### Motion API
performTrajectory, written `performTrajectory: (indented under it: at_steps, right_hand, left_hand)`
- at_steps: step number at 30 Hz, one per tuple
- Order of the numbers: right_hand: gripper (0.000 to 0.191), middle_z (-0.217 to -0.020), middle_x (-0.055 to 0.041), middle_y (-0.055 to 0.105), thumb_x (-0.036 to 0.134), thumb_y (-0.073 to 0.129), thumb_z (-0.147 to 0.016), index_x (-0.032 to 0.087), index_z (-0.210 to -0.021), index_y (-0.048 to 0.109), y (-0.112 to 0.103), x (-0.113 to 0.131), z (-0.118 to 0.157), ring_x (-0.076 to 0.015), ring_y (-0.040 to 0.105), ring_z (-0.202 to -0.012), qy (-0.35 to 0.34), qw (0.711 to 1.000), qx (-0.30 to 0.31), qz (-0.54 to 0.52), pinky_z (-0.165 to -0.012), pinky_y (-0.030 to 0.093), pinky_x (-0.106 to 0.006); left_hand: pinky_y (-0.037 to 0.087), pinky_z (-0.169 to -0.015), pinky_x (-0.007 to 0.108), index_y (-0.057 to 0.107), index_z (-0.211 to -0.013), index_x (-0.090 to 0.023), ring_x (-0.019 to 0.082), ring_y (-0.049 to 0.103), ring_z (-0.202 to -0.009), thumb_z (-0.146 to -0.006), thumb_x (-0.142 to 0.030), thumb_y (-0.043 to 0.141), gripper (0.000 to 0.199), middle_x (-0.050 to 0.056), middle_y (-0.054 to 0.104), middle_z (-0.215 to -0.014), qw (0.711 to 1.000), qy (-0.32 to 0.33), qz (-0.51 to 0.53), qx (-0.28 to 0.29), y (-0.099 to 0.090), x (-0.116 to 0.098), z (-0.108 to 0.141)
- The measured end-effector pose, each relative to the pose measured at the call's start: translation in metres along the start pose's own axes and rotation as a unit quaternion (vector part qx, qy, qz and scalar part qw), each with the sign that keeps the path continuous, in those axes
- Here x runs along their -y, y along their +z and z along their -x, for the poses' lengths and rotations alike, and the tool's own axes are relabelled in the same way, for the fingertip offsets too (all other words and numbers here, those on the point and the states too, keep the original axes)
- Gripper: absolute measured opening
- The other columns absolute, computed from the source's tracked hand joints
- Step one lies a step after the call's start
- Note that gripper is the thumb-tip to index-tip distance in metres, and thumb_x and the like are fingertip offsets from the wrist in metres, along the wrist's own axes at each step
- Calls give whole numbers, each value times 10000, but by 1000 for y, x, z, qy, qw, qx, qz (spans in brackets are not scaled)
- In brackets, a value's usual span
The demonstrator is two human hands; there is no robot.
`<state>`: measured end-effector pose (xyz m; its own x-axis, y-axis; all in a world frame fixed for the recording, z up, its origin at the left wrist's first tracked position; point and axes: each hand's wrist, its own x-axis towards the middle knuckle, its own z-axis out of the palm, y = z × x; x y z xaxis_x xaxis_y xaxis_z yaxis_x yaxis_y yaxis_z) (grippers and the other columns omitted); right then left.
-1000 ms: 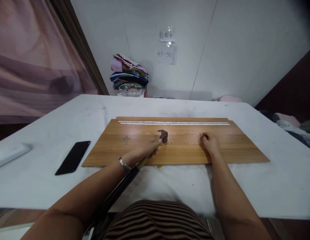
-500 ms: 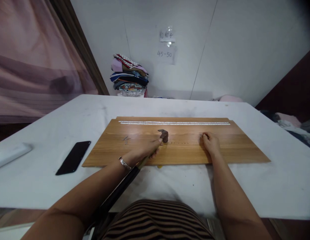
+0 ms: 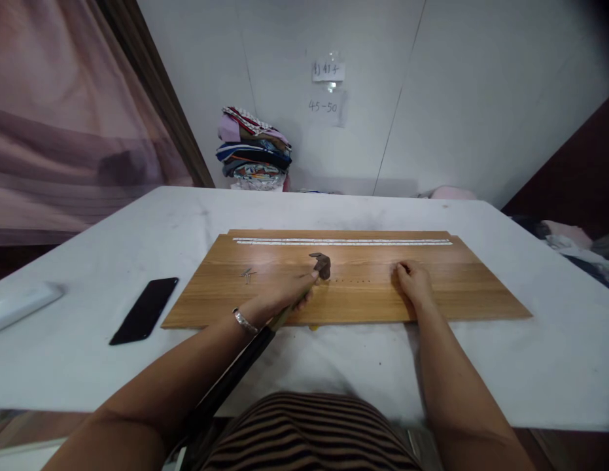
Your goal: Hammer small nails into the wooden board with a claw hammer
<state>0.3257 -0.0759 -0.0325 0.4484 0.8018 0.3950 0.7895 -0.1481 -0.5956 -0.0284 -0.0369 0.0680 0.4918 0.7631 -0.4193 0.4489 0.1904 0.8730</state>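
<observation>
My left hand (image 3: 295, 290) is closed round the handle of a claw hammer (image 3: 323, 266), close below its rusty head. The head is over the middle of a wooden board (image 3: 451, 288), and the dark handle runs back under my left forearm. Just right of the head, a row of small dark marks (image 3: 350, 281) crosses the board. My right hand (image 3: 415, 280) rests on the board right of that row, its fingers pinched together; whatever they may hold is too small to make out. Several loose nails (image 3: 248, 275) lie on the board's left part.
Two white measuring strips (image 3: 343, 242) run along the board's far side. A black phone (image 3: 144, 310) lies left of the board on the white table (image 3: 93, 261), with a white object (image 3: 24, 304) beyond it. Folded clothes (image 3: 255, 150) are stacked by the wall.
</observation>
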Motion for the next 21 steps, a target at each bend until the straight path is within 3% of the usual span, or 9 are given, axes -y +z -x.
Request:
performTrajectory:
  at_steps: [21]
  right_hand:
    - [265, -856, -132, 746, 350, 476, -790, 198, -756, 691, 4, -9, -1, -267, 638, -830, -24, 1000, -15, -2, -805, 491, -388]
  left_hand:
    - [360, -408, 215, 589, -1008, -172, 90, 458, -428, -992, -523, 433, 385, -32, 544, -596, 1000, -6, 0, -6, 0, 6, -5]
